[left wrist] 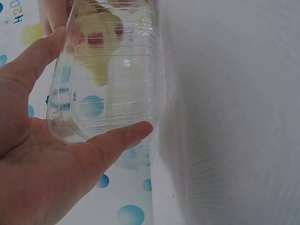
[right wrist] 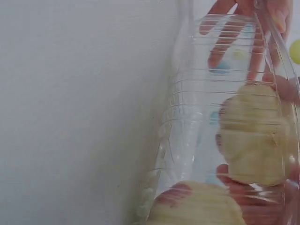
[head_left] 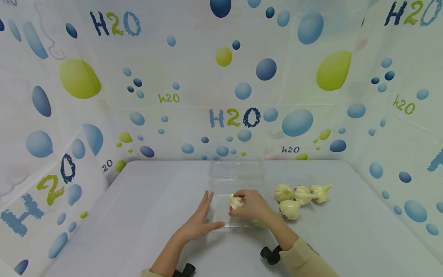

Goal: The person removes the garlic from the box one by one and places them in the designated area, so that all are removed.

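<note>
A clear plastic hinged container stands on the table with its lid lying back behind it. My right hand reaches into the base and pinches a garlic bulb between thumb and fingers. Through the clear wall, the right wrist view shows this held garlic bulb and a second garlic bulb at the near right corner. My left hand steadies the container's left end, fingers straight along the side. In the left wrist view, its thumb lies across the near left corner.
Several garlic bulbs sit in a group on the white table, right of the container. A patterned curtain rises behind the table and at both sides. Black wrist cameras stick out from under both forearms.
</note>
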Tool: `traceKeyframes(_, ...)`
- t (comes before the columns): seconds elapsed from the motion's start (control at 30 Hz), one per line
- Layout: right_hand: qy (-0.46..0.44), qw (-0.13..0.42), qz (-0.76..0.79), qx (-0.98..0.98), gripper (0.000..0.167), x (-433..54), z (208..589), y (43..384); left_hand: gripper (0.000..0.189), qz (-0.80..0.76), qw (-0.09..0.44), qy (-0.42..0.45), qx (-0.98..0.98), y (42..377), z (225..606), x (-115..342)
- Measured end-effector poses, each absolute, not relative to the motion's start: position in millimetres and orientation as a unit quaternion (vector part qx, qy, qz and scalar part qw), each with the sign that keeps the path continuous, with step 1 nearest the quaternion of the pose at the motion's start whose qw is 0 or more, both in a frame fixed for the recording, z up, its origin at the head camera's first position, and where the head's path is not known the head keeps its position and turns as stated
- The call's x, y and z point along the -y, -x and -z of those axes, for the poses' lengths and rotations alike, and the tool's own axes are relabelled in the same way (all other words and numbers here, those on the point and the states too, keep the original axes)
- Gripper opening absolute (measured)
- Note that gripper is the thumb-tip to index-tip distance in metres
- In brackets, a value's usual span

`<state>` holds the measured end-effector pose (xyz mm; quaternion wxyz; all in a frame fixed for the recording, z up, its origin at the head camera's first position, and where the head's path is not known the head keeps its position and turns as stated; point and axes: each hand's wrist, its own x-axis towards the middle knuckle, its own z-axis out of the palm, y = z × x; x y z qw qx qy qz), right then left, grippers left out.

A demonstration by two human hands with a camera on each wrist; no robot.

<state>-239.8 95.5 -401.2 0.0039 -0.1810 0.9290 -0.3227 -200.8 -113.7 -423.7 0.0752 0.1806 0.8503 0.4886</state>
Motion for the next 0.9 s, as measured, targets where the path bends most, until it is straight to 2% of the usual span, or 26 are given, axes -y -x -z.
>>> traceKeyframes(0.2, 0.174, -0.043, 0.398, -0.9, 0.052, -101, 406, 238, 0.099, -0.489, 0.079, -0.18, -0.85, 204, 428, 114)
traceKeyframes(0.33, 0.159, -0.054, 0.444, -0.88, 0.055, -105, 405, 235, 0.099, -0.489, 0.081, -0.178, -0.85, 204, 429, 114)
traceKeyframes(0.9, 0.092, -0.055, 0.484, -0.868, 0.07, -121, 396, 224, 0.099, -0.497, 0.074, -0.176, -0.846, 205, 430, 114)
